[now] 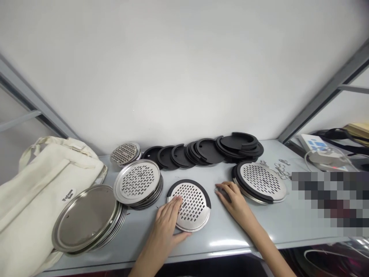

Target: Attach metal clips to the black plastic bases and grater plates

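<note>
My left hand [168,221] rests on a round metal grater [191,207] with slotted holes and a black rim piece around its upper edge. The fingers lie over its left side and the thumb presses at its near edge. To the right, my right hand [232,194] is low over the table, thumb and forefinger curled together around something small that I cannot make out. Beside that hand is a stack of similar graters with black rims [263,179]. Several small metal clips [281,169] lie behind this stack.
Black round covers [207,150] lie overlapped along the wall. On the left are stacked grater discs [140,181], a smaller grater stack [125,154] and round metal plates [86,219]. A cream bag [49,181] lies at far left. Shelf posts [325,88] flank the grey table [230,246].
</note>
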`<state>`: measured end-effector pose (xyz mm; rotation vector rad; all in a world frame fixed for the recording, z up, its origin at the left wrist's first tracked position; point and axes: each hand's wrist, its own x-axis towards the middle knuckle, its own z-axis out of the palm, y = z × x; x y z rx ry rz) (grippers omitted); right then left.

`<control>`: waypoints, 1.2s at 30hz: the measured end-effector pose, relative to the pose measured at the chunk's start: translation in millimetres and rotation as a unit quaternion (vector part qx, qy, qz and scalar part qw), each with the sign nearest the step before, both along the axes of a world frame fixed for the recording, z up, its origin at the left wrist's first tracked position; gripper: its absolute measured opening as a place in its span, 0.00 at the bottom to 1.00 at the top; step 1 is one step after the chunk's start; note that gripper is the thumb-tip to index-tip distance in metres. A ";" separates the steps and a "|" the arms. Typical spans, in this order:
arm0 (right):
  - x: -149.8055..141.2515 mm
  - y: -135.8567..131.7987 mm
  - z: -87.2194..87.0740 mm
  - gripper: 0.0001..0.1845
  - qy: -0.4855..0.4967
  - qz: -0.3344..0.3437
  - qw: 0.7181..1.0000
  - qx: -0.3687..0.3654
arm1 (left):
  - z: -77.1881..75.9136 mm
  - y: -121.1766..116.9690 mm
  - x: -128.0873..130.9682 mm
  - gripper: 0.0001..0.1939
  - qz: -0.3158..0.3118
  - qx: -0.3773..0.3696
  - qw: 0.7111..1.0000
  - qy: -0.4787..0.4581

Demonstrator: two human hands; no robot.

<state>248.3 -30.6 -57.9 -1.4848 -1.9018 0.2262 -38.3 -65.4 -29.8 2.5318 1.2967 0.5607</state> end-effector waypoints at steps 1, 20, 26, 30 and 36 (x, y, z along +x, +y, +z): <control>-0.4 -0.4 1.0 0.10 0.007 0.003 1.000 -0.003 | 0.1 2.3 -0.4 0.46 -0.002 -0.002 1.000 0.001; -8.1 -5.6 19.4 0.07 -0.004 0.061 0.997 -0.044 | 62.7 51.5 62.8 0.26 -0.211 -0.036 0.977 -0.018; -5.0 -9.4 24.5 0.07 0.022 0.082 0.992 -0.095 | 39.6 65.2 77.8 0.08 -0.196 0.005 0.981 0.000; -0.9 -11.6 28.1 0.07 0.015 0.089 0.987 -0.135 | 26.4 62.7 80.3 0.09 -0.206 0.028 0.978 -0.011; -2.2 -13.9 30.3 0.04 -0.010 0.074 0.985 -0.156 | 26.0 59.1 80.5 0.08 -0.229 0.037 0.973 0.000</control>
